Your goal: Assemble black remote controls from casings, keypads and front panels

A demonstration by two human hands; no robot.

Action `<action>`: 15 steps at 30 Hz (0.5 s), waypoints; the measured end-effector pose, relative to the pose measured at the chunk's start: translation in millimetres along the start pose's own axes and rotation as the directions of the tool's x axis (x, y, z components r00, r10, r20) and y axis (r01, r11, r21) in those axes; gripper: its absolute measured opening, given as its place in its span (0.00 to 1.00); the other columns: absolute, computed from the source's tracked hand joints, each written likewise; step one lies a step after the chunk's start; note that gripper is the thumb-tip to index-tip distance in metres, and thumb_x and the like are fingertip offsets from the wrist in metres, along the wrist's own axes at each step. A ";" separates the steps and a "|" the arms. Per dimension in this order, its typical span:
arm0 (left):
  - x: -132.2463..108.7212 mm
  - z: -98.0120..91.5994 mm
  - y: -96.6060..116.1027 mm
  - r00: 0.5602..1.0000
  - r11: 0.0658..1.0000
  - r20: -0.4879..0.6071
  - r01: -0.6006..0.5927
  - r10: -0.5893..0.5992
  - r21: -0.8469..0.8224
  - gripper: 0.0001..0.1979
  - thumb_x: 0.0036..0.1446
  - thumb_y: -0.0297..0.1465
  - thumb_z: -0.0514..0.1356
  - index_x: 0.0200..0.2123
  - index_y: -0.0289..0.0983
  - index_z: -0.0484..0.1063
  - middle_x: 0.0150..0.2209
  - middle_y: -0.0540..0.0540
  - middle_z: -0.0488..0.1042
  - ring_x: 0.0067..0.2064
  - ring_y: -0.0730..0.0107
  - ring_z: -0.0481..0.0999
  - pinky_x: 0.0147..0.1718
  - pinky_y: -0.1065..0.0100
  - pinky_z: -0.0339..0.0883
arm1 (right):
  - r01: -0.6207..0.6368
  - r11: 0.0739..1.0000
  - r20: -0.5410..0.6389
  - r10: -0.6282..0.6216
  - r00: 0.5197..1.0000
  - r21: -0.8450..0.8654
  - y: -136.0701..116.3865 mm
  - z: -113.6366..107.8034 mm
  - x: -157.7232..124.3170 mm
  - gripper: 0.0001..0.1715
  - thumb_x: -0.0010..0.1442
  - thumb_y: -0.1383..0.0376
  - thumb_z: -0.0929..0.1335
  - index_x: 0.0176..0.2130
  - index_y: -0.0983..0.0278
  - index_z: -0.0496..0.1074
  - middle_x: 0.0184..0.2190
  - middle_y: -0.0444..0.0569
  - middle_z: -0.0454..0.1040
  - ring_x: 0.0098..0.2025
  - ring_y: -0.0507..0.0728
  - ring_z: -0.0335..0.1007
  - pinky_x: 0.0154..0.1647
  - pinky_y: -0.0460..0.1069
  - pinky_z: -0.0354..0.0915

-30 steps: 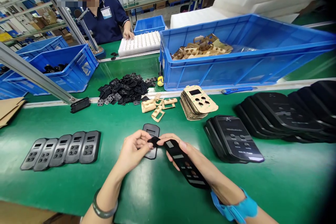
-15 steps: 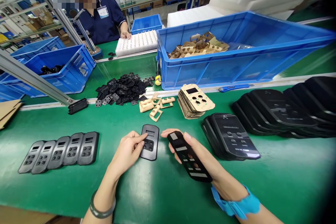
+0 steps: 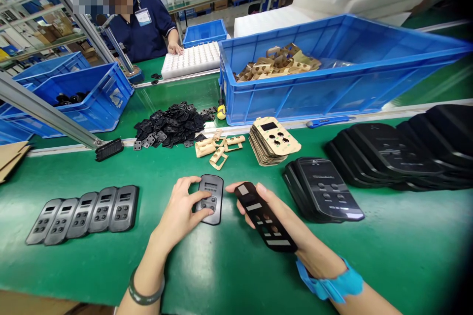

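Note:
A small black faceplate (image 3: 215,184) with a display slot and round buttons lies flat on the green table. My left hand (image 3: 181,209) rests against its left side with fingers spread, one fingertip near the top edge and the thumb over the buttons. To the right, my right hand (image 3: 271,197) grips a thin black cover panel (image 3: 263,221) and holds it tilted above the table. Its underside faces me, showing holes and pale strips. Several matching faceplates (image 3: 105,209) lie overlapped in a row at the left. Glossy black panels (image 3: 325,189) are stacked right of my right hand.
Beyond my hands are curled tan backing sheets (image 3: 218,147), a stack of tan adhesive sheets (image 3: 275,140) and a heap of black pads (image 3: 170,125). A large blue bin (image 3: 295,101) and a blue cutter (image 3: 328,122) lie behind. A co-worker (image 3: 148,34) touches a white tray (image 3: 190,61).
My left hand has gone from a pointing finger on the faceplate to spread fingers, with the thumb lower over the buttons. My right hand still holds the cover panel, nearly unmoved.

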State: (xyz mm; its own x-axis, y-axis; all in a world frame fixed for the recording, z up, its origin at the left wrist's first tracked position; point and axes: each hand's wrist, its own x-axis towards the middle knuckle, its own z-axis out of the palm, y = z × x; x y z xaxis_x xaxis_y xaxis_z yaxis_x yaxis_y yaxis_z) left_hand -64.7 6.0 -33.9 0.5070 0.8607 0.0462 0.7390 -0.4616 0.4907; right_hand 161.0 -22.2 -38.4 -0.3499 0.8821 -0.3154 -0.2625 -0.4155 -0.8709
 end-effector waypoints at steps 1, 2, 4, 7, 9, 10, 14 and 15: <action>0.1 0.0 -0.5 1.000 1.000 -0.006 -0.008 0.008 0.008 0.13 0.53 0.36 0.64 0.42 0.42 0.76 0.53 0.40 0.64 0.55 0.52 0.62 0.52 0.50 0.61 | 0.000 1.000 -0.003 0.000 1.000 0.002 0.0 -0.1 -0.1 0.33 0.61 0.43 0.58 0.49 0.63 0.70 0.27 0.45 0.68 0.22 0.50 0.61 0.23 0.46 0.54; 0.1 0.0 -1.1 1.000 1.000 -0.010 -0.019 0.019 0.013 0.13 0.53 0.37 0.64 0.42 0.42 0.76 0.52 0.40 0.64 0.54 0.52 0.63 0.52 0.51 0.61 | 0.000 1.000 -0.005 0.000 1.000 0.002 -0.1 -0.1 -0.2 0.33 0.61 0.43 0.58 0.50 0.63 0.70 0.27 0.45 0.68 0.22 0.50 0.61 0.23 0.46 0.54; 0.0 0.3 -2.2 0.999 1.000 -0.030 -0.029 0.029 0.011 0.13 0.53 0.39 0.63 0.42 0.42 0.76 0.52 0.41 0.65 0.54 0.54 0.63 0.52 0.52 0.60 | 0.003 1.000 -0.006 -0.003 1.000 0.004 -0.4 0.0 -0.5 0.33 0.60 0.43 0.58 0.49 0.64 0.70 0.27 0.45 0.68 0.22 0.50 0.61 0.23 0.46 0.55; 0.0 4.7 -1.3 0.998 0.999 -0.059 0.020 -0.021 -0.025 0.27 0.52 0.43 0.63 0.54 0.42 0.67 0.53 0.40 0.64 0.54 0.54 0.63 0.53 0.52 0.61 | -0.008 0.999 -0.024 0.008 1.000 0.034 0.6 0.9 -0.1 0.34 0.59 0.42 0.59 0.49 0.64 0.70 0.26 0.45 0.69 0.22 0.50 0.62 0.22 0.46 0.55; 0.5 12.3 2.4 0.997 0.998 -0.061 0.055 -0.056 -0.019 0.45 0.46 0.48 0.65 0.63 0.41 0.53 0.54 0.37 0.63 0.55 0.50 0.62 0.53 0.48 0.60 | -0.019 0.996 -0.056 0.024 0.998 0.089 2.7 2.0 1.2 0.34 0.59 0.42 0.60 0.50 0.63 0.70 0.26 0.44 0.69 0.21 0.50 0.63 0.21 0.46 0.56; 0.9 17.4 5.1 0.996 0.998 -0.061 0.061 -0.061 0.007 0.53 0.41 0.50 0.67 0.65 0.40 0.46 0.55 0.36 0.62 0.56 0.47 0.61 0.53 0.45 0.58 | -0.020 0.991 -0.076 0.030 0.997 0.131 4.1 2.6 2.1 0.33 0.59 0.42 0.60 0.51 0.62 0.70 0.27 0.44 0.70 0.21 0.50 0.64 0.20 0.46 0.57; 1.6 37.0 16.9 0.995 0.994 -0.091 0.051 -0.043 0.094 0.55 0.43 0.39 0.67 0.67 0.37 0.36 0.58 0.32 0.58 0.60 0.39 0.55 0.56 0.39 0.50 | -0.012 0.944 -0.123 0.055 0.991 0.331 8.9 3.5 6.6 0.28 0.60 0.46 0.62 0.49 0.60 0.72 0.32 0.46 0.73 0.24 0.51 0.66 0.24 0.47 0.64; 1.2 39.5 19.3 0.994 0.996 -0.094 0.053 -0.047 0.065 0.53 0.45 0.33 0.65 0.67 0.37 0.35 0.58 0.32 0.58 0.60 0.41 0.56 0.56 0.42 0.52 | -0.012 0.930 -0.120 0.060 0.991 0.367 9.6 3.0 7.5 0.27 0.60 0.46 0.63 0.48 0.61 0.73 0.33 0.47 0.73 0.25 0.51 0.67 0.26 0.47 0.65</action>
State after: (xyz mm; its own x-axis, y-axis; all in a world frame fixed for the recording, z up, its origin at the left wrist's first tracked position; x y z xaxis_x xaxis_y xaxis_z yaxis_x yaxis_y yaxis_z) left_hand -32.3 -10.3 -58.7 0.4278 0.8978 0.1046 0.7923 -0.4282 0.4346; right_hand 153.2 -20.3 -48.1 -0.2544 0.8758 -0.4101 -0.5704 -0.4783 -0.6677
